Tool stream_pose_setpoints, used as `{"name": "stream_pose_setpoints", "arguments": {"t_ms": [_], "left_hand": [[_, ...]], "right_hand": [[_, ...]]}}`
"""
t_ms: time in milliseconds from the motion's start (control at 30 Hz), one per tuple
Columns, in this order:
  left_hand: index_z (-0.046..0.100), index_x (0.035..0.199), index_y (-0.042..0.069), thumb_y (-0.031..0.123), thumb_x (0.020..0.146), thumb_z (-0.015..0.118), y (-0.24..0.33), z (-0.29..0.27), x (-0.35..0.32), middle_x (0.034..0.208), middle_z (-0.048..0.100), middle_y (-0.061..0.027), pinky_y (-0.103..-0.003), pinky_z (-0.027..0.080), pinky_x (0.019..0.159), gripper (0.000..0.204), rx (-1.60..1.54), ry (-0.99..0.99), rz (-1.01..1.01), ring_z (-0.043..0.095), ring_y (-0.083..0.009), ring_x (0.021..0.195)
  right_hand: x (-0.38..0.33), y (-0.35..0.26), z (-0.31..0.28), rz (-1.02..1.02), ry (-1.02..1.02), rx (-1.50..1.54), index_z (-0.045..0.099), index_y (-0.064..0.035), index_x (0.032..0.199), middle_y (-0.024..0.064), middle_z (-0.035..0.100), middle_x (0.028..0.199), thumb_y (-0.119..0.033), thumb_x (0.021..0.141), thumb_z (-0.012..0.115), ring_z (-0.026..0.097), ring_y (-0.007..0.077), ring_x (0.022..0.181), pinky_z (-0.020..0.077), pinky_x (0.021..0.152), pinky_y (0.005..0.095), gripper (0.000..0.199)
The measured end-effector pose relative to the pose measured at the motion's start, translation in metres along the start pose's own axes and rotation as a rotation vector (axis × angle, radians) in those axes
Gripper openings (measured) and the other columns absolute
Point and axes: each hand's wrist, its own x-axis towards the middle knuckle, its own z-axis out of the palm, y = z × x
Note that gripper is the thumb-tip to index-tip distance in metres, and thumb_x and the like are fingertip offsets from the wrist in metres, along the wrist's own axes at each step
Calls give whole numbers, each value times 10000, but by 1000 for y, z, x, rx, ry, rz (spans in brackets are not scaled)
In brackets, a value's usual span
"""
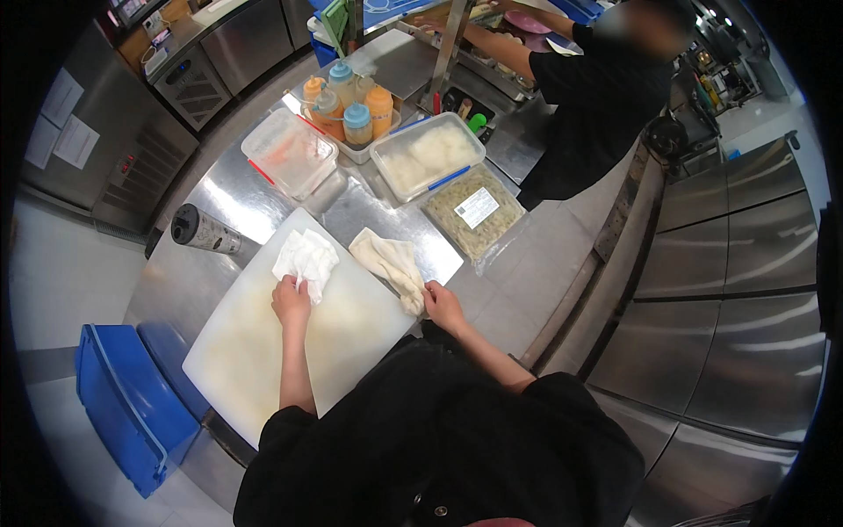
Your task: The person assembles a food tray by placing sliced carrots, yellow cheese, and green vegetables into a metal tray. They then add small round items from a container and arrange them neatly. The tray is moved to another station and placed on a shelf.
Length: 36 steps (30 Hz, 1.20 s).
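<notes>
Closed on the near edge of a crumpled white cloth (307, 261), my left hand (291, 301) is over the far part of a large white cutting board (263, 342). My right hand (443, 306) pinches one end of a cream-coloured cloth (386, 261) beside the board's right edge. That cream cloth stretches from my fingers back and to the left, lying partly on the steel table. The board has faint yellowish stains.
Behind the board on the steel table (230, 186) stand a tumbler (204, 230), a lidded container (290, 154), squeeze bottles (357, 125), a tub of white food (428, 155) and a labelled bag (474, 215). A blue bin (132, 404) is at left. Another person (580, 105) works at back right.
</notes>
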Motion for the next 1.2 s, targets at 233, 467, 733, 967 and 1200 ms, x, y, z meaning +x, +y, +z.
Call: {"name": "stream_pose_setpoints", "arguments": {"t_ms": [233, 467, 733, 967, 1200], "left_hand": [[549, 1012, 9, 225, 971, 548, 43, -57, 31, 760, 589, -163, -369, 441, 636, 219, -513, 222, 288, 571, -293, 666], [585, 1095, 45, 239, 964, 548, 24, -60, 107, 862, 653, -166, -363, 475, 718, 237, -455, 77, 194, 628, -297, 779], [567, 1093, 4, 232, 978, 527, 19, -52, 52, 927, 637, -91, -300, 458, 807, 259, -791, 173, 137, 590, -162, 865], [557, 1057, 18, 125, 952, 571, 90, -119, -7, 943, 592, -45, -270, 444, 784, 150, -978, 136, 382, 537, -123, 864], [564, 972, 11, -3, 851, 603, 108, -164, -60, 941, 542, -82, -258, 421, 768, 127, -650, 62, 599, 526, -174, 867]], "right_hand": [[14, -5, -1, -49, -55, -71, 618, -33, 999, 216, 657, 798, -194, 901, 576, 638, 392, 732, 484, 650, 444, 192], [17, -26, -14, -147, 28, -99, 624, -7, 926, 225, 641, 865, -122, 856, 568, 601, 415, 848, 476, 744, 480, 146], [41, -43, -17, -263, 57, 91, 657, 7, 945, 159, 670, 838, -175, 893, 627, 647, 272, 750, 503, 661, 342, 192], [105, -142, -21, -485, 87, -200, 598, -29, 1184, 193, 619, 1183, -218, 867, 670, 578, 339, 1109, 445, 949, 414, 377], [55, -265, -27, -690, -586, 245, 610, -33, 1093, 158, 664, 927, -22, 816, 616, 648, 283, 896, 490, 777, 375, 277]]}}
